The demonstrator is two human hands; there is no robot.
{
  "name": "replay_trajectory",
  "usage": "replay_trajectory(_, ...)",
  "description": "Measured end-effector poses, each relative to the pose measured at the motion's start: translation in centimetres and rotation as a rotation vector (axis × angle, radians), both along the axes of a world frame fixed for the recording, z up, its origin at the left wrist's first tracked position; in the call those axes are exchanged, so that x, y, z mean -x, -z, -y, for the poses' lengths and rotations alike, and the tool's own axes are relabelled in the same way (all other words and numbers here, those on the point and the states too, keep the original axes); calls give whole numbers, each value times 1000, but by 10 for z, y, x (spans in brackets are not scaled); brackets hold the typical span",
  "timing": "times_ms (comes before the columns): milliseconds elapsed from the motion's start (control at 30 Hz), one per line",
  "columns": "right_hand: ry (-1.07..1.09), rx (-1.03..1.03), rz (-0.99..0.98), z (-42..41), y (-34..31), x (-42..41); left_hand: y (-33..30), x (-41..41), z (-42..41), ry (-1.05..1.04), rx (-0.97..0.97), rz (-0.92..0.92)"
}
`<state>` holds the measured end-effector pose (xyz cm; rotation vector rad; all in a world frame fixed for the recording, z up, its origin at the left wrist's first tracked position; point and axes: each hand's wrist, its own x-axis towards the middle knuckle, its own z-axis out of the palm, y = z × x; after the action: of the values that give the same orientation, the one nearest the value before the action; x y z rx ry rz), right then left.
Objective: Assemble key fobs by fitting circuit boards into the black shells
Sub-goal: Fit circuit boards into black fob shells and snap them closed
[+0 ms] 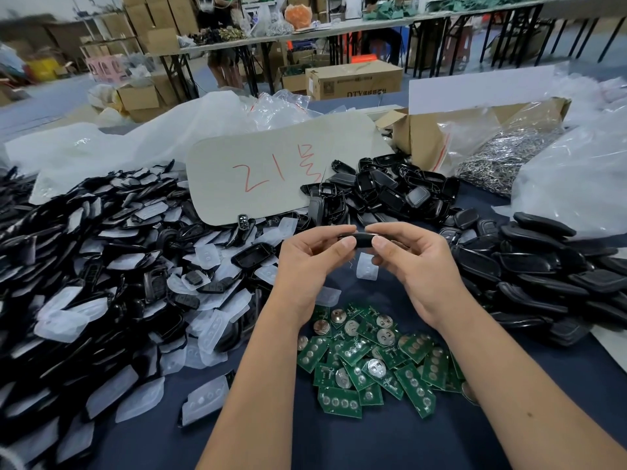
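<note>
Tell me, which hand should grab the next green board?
Probably the left hand. Both hands pinch the black shell, but the boards lie below, nearer its wrist; the right hand can keep hold.

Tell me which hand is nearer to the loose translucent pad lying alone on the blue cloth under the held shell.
Right. The right hand sits directly beside the translucent pad, nearly overlapping it in this view; the left hand is farther off to its left. Both pinch the black shell.

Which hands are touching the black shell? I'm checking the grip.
Touching, both: the head view shows the left hand and right hand pinching opposite ends of the black shell.
</note>
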<state>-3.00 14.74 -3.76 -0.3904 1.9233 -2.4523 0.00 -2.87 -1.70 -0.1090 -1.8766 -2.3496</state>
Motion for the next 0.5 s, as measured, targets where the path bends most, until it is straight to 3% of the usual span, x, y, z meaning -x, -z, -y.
replay_trajectory(267, -50, 126, 67, -1, -2, -1, 3, 4, -4, -73, 100, -48)
replay_trajectory(400, 95, -123, -109, 1, -2, -1, 2, 3, -5, -95, 11, 7)
replay_trajectory(500, 81, -251, -203, 3, -1, 0, 2, 3, -2, -99, -42, 64)
